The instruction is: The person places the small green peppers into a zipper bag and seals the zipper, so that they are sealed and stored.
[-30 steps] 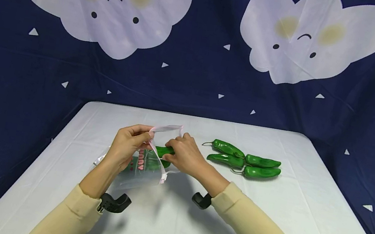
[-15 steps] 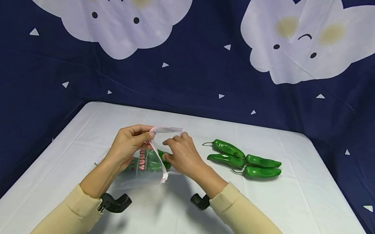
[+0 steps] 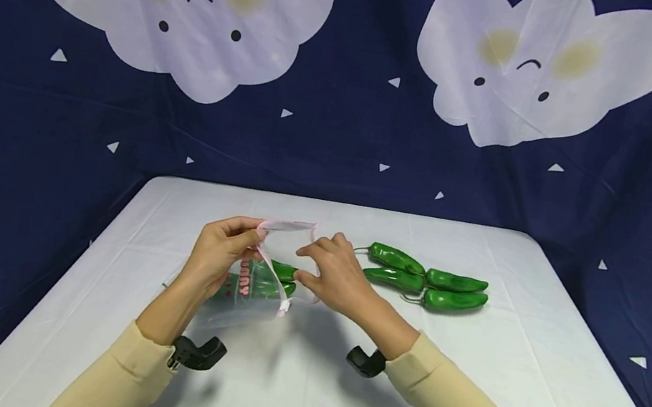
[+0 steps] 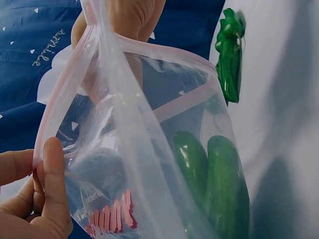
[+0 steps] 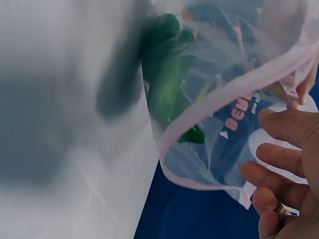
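Observation:
My left hand [image 3: 212, 253] pinches the pink-edged rim of a clear zip bag [image 3: 230, 317] between thumb and fingers, keeping its mouth spread. Inside the bag lie green peppers [image 4: 224, 184], their ends toward the opening, seen through the plastic with its red lettering. My right hand [image 3: 336, 274] is just right of the mouth, holding nothing. In the right wrist view its fingers [image 5: 271, 177] are spread and slightly bent beside the bag's rim. Several more green peppers [image 3: 454, 300] rest on the table right of this hand, which overlaps the nearest one's tip in the head view.
A white cloth covers the table [image 3: 297, 402]. Behind it hangs a dark blue curtain [image 3: 342, 148] with cloud and triangle prints. Black wrist cameras [image 3: 199, 353] sit under both wrists.
The right hand has let go of a green pepper at the bag's mouth and drawn back to the right. That pepper is now farther inside. The left hand keeps its hold on the rim.

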The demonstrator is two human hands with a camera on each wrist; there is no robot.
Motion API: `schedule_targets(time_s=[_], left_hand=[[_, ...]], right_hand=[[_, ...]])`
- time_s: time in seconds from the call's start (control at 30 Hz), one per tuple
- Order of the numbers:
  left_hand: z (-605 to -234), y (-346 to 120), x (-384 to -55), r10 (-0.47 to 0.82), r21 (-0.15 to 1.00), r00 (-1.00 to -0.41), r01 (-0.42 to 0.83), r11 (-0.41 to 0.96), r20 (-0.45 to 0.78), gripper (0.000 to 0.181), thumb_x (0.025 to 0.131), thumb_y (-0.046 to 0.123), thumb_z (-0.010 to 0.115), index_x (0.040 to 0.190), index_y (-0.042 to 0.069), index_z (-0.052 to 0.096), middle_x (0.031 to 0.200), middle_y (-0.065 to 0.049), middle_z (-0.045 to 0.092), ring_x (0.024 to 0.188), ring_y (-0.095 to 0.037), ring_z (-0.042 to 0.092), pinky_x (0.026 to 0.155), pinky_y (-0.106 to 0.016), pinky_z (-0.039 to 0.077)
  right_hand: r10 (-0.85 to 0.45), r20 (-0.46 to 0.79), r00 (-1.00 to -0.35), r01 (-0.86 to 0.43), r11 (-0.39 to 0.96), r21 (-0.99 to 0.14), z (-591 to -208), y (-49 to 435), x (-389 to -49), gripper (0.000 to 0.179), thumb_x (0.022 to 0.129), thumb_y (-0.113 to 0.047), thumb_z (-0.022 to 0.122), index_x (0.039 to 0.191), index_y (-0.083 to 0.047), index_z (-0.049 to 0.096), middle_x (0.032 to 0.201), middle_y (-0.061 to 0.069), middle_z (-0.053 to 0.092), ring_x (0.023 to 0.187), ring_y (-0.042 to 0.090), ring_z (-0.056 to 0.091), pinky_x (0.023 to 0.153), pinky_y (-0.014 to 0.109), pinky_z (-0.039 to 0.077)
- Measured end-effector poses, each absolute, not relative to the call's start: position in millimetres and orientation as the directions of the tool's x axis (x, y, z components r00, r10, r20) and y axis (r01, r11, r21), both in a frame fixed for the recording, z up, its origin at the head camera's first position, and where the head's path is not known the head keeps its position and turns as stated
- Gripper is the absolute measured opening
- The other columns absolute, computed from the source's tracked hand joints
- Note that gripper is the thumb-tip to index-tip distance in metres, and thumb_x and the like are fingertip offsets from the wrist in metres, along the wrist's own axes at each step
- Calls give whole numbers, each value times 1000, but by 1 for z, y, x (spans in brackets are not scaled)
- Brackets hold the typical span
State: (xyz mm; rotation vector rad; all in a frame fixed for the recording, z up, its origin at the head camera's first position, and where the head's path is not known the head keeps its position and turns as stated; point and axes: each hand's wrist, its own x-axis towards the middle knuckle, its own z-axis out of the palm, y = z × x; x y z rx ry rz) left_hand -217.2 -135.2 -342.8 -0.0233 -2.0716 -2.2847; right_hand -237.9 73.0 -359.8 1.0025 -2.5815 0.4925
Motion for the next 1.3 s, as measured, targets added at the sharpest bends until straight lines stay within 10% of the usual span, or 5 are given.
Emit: schedule_targets(time_s=[1.3], left_hand=[[-344,-141,-217,-40,994,-998,45,-98,41,32,90,4,60,118,-12,55,80,5,61,62,-8,60,62,-18,57]], right_hand=[[-265,252,-931,-361,777,-516,-386,209,-237,38,84,-30,71,118,-14,65,117,5,65,95,25,49,74,33,43]])
